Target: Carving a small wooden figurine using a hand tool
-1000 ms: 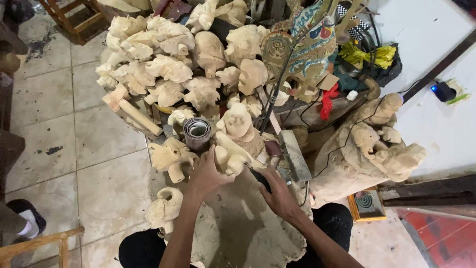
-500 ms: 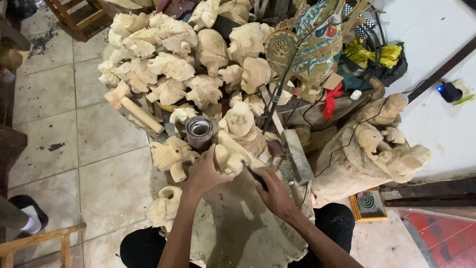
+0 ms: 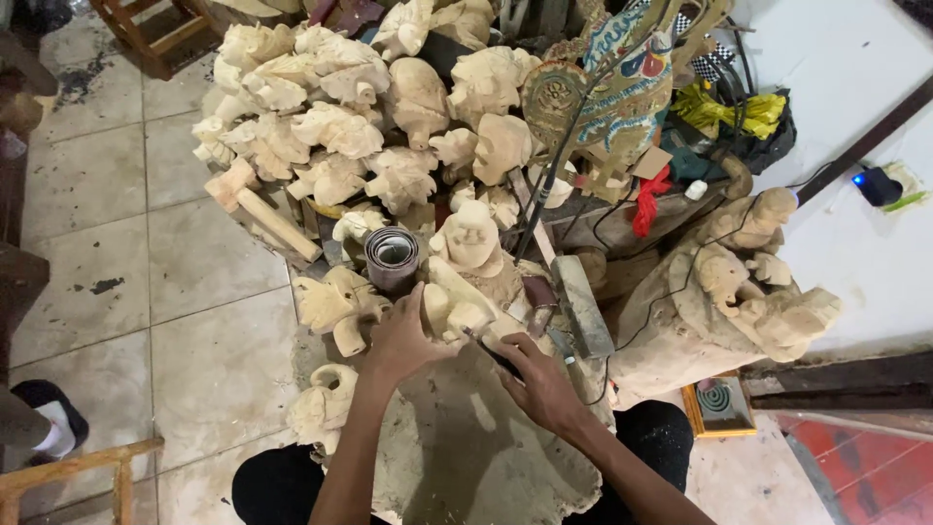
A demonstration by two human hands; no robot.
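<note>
Pile of pale carved figures (image 3: 340,126) behind, roughly shaped, unpainted; large pale wood carving (image 3: 466,437) across the lap, its face still broad and plain, so judged early in detailing; left hand (image 3: 403,340) clasps its upper lobes; right hand (image 3: 539,384) closed around a dark-handled carving tool (image 3: 491,352) at the top edge.

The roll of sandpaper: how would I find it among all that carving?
Start at the big heap of pale wooden carvings on the tiled floor. At its near edge, just above the person's left hand, stands the roll of sandpaper. It is the only grey-brown coiled cylinder among cream wood figures.
</note>
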